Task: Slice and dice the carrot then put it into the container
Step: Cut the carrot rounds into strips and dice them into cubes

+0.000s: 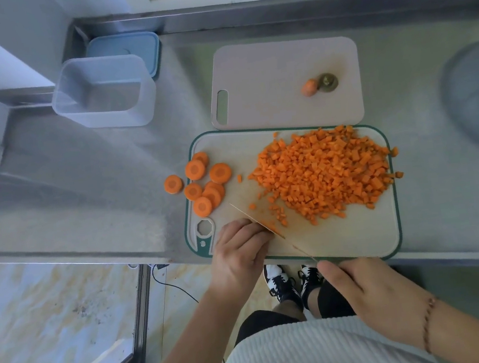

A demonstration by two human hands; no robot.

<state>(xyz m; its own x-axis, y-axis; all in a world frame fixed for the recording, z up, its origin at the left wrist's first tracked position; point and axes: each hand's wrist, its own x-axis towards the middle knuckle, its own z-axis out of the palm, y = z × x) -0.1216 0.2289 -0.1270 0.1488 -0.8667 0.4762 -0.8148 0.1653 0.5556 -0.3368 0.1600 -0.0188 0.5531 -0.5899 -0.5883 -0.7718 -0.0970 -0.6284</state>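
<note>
Two hands low on green-rimmed board [358,236] | right hand [367,289] gripping knife [267,227] | left hand [240,255] curled over carrot bits at blade | diced carrot heap [326,171] mid-board | round slices [202,182] left edge, one on counter [98,182] | container [104,92] far left, well apart

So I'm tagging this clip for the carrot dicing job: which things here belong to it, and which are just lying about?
In the job: knife, diced carrot, carrot rounds, green-rimmed cutting board, clear container, left hand, right hand.

Lying about: blue lid, pink cutting board, carrot ends.
</note>
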